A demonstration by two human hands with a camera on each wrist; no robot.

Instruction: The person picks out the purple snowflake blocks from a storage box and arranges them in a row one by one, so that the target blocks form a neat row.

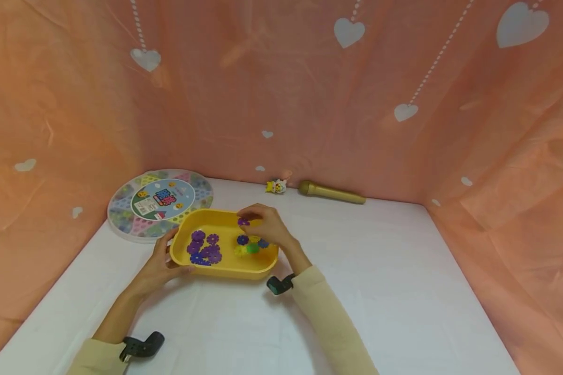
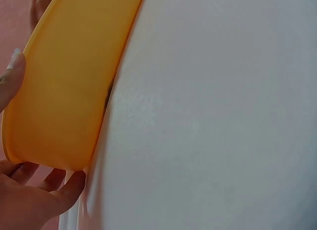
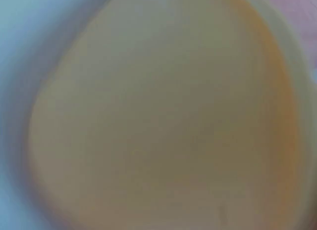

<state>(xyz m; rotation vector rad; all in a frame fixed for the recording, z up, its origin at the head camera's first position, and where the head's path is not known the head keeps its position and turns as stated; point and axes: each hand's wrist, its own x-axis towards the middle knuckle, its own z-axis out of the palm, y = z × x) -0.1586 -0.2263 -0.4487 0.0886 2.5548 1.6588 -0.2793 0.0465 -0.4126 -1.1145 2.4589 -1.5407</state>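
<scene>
A yellow plastic basin (image 1: 225, 272) sits on the white table, and my left hand (image 1: 157, 265) grips its left end, thumb along the near rim. From the left wrist view, the fingers of that hand (image 2: 29, 200) bear against the end wall of the basin (image 2: 69, 91). Over the basin's right part is my right hand (image 1: 265, 226), pinching a purple flower-shaped disc (image 1: 243, 222) between thumb and fingers. Several purple and blue flower discs (image 1: 204, 249) lie in the left half. Under the right hand are blue, yellow and green discs (image 1: 253, 248), partly covered. The right wrist view is a close blur.
Behind the basin's left end lies a large round flat box (image 1: 164, 200) with a printed label. A small yellow-and-white figurine (image 1: 277, 186) and a gold microphone-shaped object (image 1: 332, 192) lie along the back edge. An orange curtain with hearts (image 1: 281, 94) encloses the table.
</scene>
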